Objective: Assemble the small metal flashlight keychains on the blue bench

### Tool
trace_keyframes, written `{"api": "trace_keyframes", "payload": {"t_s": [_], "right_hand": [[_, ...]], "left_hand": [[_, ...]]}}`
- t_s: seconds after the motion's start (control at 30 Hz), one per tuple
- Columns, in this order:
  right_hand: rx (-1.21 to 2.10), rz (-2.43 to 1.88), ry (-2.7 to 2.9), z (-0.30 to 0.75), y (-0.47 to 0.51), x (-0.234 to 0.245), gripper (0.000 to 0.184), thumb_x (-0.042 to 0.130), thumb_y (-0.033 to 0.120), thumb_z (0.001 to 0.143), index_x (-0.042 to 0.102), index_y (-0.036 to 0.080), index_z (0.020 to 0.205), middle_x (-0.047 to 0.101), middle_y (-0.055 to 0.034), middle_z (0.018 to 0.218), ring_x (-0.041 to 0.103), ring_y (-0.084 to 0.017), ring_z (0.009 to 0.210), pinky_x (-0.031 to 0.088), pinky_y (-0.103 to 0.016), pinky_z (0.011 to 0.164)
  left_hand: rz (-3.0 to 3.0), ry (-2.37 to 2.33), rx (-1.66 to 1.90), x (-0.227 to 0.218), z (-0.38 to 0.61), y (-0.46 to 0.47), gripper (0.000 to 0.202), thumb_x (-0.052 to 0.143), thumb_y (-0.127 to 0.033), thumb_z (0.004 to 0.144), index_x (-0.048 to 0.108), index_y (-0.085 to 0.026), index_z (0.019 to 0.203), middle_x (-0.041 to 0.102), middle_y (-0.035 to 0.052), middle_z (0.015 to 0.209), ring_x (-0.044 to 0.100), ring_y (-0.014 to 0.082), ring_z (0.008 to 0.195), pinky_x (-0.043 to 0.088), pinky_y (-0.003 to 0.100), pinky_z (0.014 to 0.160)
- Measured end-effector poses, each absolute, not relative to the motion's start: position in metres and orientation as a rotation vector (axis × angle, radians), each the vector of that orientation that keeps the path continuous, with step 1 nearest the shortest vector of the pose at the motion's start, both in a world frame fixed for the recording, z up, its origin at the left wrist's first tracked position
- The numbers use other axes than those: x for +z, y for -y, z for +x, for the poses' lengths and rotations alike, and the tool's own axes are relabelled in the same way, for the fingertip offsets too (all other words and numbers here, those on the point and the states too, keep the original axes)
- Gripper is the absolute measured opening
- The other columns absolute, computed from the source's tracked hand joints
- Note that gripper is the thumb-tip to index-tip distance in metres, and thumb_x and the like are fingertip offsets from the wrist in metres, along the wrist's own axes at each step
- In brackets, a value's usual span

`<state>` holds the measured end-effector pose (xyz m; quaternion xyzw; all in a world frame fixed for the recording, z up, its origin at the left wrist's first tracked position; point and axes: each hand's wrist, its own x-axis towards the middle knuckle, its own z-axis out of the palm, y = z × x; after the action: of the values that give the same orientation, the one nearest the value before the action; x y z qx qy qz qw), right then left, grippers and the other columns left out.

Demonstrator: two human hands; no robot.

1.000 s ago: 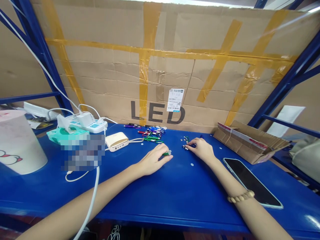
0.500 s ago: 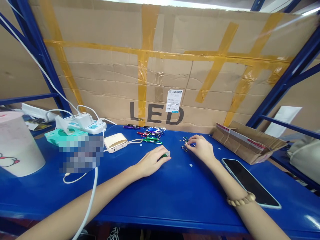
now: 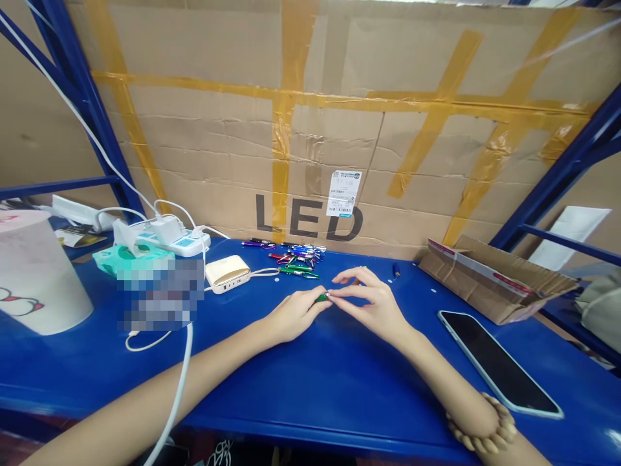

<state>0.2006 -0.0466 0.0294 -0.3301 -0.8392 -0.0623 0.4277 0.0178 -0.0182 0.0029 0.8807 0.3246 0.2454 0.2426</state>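
Observation:
My left hand (image 3: pixel 297 315) rests on the blue tabletop, its fingers closed around a short green metal tube (image 3: pixel 321 298). Only the tube's end shows between thumb and forefinger. Against that end, the thumb and forefinger of my right hand (image 3: pixel 371 303) pinch a small silvery piece (image 3: pixel 327 295), too small to identify. The other right fingers are lifted and curved. Behind the hands lies a pile of small pen-like metal lights with clips, among them a green one (image 3: pixel 303 272) and a purple one (image 3: pixel 259 244). A short blue tube (image 3: pixel 396 270) stands beyond my right hand.
A phone (image 3: pixel 499 362) and an open cardboard box (image 3: pixel 495 278) are at the right. On the left are a cream power bank (image 3: pixel 227 274), a tissue pack (image 3: pixel 133 259), a power strip (image 3: pixel 182 243), and a white cup (image 3: pixel 43 278). A large carton (image 3: pixel 218 149) walls off the back.
My right hand has moved left and nearer from the small parts, bringing a small piece to the green tube. My left hand keeps its hold. The view has shifted slightly.

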Motion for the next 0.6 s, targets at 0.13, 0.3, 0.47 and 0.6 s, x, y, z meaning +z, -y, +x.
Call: {"api": "trace_keyframes", "payload": {"t_s": [0.13, 0.3, 0.47, 0.6], "right_hand": [[-0.204, -0.85, 2.188, 0.2, 0.049, 0.03, 0.014, 0.054, 0.025, 0.082, 0.068, 0.022, 0.083, 0.061, -0.0054, 0.094, 0.055, -0.015, 0.082, 0.048, -0.032, 0.072], [-0.15, -0.974, 2.329, 0.196, 0.057, 0.033, 0.018, 0.054, 0.029, 0.08, 0.065, 0.021, 0.092, 0.056, -0.0081, 0.105, 0.053, -0.019, 0.094, 0.048, -0.036, 0.08], [-0.076, -0.941, 2.29, 0.198, 0.056, 0.035, 0.016, 0.055, 0.03, 0.08, 0.067, 0.022, 0.087, 0.058, -0.0065, 0.101, 0.055, -0.018, 0.091, 0.048, -0.034, 0.079], [-0.104, -1.179, 1.979, 0.22, 0.042, 0.037, 0.017, 0.052, 0.03, 0.082, 0.066, 0.021, 0.084, 0.062, -0.0034, 0.088, 0.059, -0.014, 0.079, 0.048, -0.026, 0.066]], "left_hand": [[2.434, -0.914, 0.671, 0.004, 0.017, 0.018, 0.023, 0.031, -0.034, 0.093, 0.049, -0.02, 0.092, 0.063, 0.0026, 0.082, 0.06, 0.0184, 0.074, 0.042, 0.027, 0.065], [2.428, -0.886, 0.708, 0.002, 0.017, 0.016, 0.021, 0.033, -0.032, 0.092, 0.051, -0.02, 0.095, 0.062, 0.0032, 0.089, 0.059, 0.018, 0.08, 0.044, 0.028, 0.072], [2.448, -0.842, 0.707, 0.002, 0.018, 0.016, 0.02, 0.035, -0.028, 0.092, 0.053, -0.021, 0.094, 0.062, 0.0028, 0.096, 0.058, 0.0177, 0.087, 0.044, 0.028, 0.077], [2.417, -0.919, 0.725, 0.009, 0.018, 0.018, 0.022, 0.033, -0.034, 0.092, 0.052, -0.022, 0.09, 0.062, 0.0002, 0.087, 0.058, 0.0164, 0.078, 0.042, 0.026, 0.07]]}}
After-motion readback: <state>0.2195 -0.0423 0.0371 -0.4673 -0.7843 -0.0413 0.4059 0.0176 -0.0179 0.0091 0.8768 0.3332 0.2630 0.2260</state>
